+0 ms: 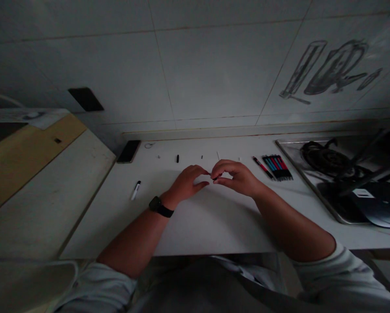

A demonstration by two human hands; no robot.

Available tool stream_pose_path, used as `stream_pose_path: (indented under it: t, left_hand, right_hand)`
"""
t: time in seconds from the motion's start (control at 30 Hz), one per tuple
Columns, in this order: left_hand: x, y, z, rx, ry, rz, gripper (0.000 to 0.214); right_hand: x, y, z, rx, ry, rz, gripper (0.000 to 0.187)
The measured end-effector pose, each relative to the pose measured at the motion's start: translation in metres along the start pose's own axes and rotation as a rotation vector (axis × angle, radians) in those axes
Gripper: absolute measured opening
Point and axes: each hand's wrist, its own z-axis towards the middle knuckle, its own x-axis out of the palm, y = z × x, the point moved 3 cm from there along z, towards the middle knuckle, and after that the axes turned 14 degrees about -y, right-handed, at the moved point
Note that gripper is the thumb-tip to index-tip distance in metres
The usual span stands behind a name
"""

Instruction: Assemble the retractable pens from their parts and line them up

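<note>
My right hand (237,177) pinches a small dark piece (216,178) between thumb and fingertips, above the white countertop (195,234). The fingers hide most of it, so its kind cannot be made out. My left hand (189,182), below a black wristwatch (161,206), faces it with thumb and index finger apart. Its index fingertip is close to the piece; whether they touch is unclear. Beyond the hands lie a short black tube (177,158), a tiny dark part (202,157), a thin white stick (218,155) and a tiny white part (239,159).
Right of my hands lie a red-and-black pen (263,168) and a row of several pens (277,168). Farther right is a gas stove (325,174) with a dark device on it. At left are a white marker (136,190), a phone (129,151) and a wire ring (149,145).
</note>
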Motion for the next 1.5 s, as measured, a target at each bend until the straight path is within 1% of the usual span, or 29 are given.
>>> stream_pose_path:
  t: [0.1,0.23,0.4,0.47,0.53,0.6,0.63,0.67,0.73,0.8,0.87,0.93,0.97,1.0,1.07,1.17,1.3,1.4,1.5]
  left_hand:
    - [0.001,-0.001,0.001,0.009,0.012,0.008,0.023]
    - [0.001,0.000,0.001,0.027,-0.012,0.000,0.015]
    - [-0.005,0.005,0.002,-0.059,-0.126,0.051,0.007]
    - [-0.007,0.005,0.003,-0.078,-0.144,0.066,0.007]
    - [-0.008,0.004,0.003,-0.073,-0.117,0.059,0.008]
    - [-0.006,0.001,0.003,-0.041,-0.044,0.028,0.011]
    - [-0.005,0.000,0.003,-0.019,0.001,0.012,0.013]
    - [-0.003,-0.001,0.002,0.001,0.041,0.000,0.015]
    - [-0.002,-0.001,0.001,0.023,0.088,-0.006,0.020]
    - [-0.001,0.001,-0.001,0.021,0.090,0.001,0.023]
    - [-0.001,0.004,-0.001,0.011,0.082,0.003,0.024]
    - [-0.001,0.006,-0.002,0.004,0.075,0.003,0.025]
    - [-0.001,0.006,-0.002,0.005,0.075,0.002,0.024]
    - [-0.001,0.006,-0.001,0.009,0.076,0.001,0.024]
    - [-0.001,0.005,-0.001,0.017,0.076,0.005,0.024]
    - [-0.002,0.003,-0.001,0.014,0.072,0.017,0.023]
    - [-0.003,0.004,0.000,0.007,0.071,0.017,0.023]
    - [-0.002,0.004,0.000,0.008,0.079,0.013,0.023]
    - [-0.001,0.004,0.000,0.012,0.077,0.013,0.022]
  right_hand:
    - [0.005,-0.003,-0.002,0.062,-0.006,0.066,0.013]
    - [0.004,-0.007,-0.002,0.171,-0.065,0.169,0.019]
    - [-0.011,-0.025,0.002,0.318,-0.245,0.215,0.031]
    - [-0.013,-0.037,0.002,0.378,-0.302,0.221,0.036]
    - [-0.011,-0.047,0.002,0.439,-0.345,0.233,0.040]
    - [-0.013,-0.055,0.003,0.486,-0.382,0.245,0.043]
    - [-0.017,-0.057,0.003,0.495,-0.402,0.243,0.044]
    - [-0.026,-0.058,0.004,0.492,-0.430,0.225,0.044]
    - [-0.054,-0.058,0.005,0.456,-0.506,0.113,0.045]
    - [-0.095,-0.058,0.004,0.397,-0.608,-0.170,0.046]
    - [-0.135,-0.062,-0.002,0.407,-0.685,-0.517,0.046]
    - [-0.164,-0.071,-0.010,0.493,-0.660,-0.848,0.041]
    - [-0.174,-0.077,-0.015,0.542,-0.627,-0.991,0.035]
    - [-0.179,-0.084,-0.019,0.595,-0.567,-1.099,0.030]
    - [-0.183,-0.098,-0.025,0.673,-0.451,-1.238,0.026]
    - [-0.179,-0.116,-0.029,0.724,-0.323,-1.318,0.027]
    - [-0.177,-0.131,-0.031,0.761,-0.234,-1.378,0.030]
    - [-0.177,-0.135,-0.031,0.776,-0.223,-1.414,0.031]
    - [-0.177,-0.133,-0.031,0.769,-0.253,-1.422,0.032]
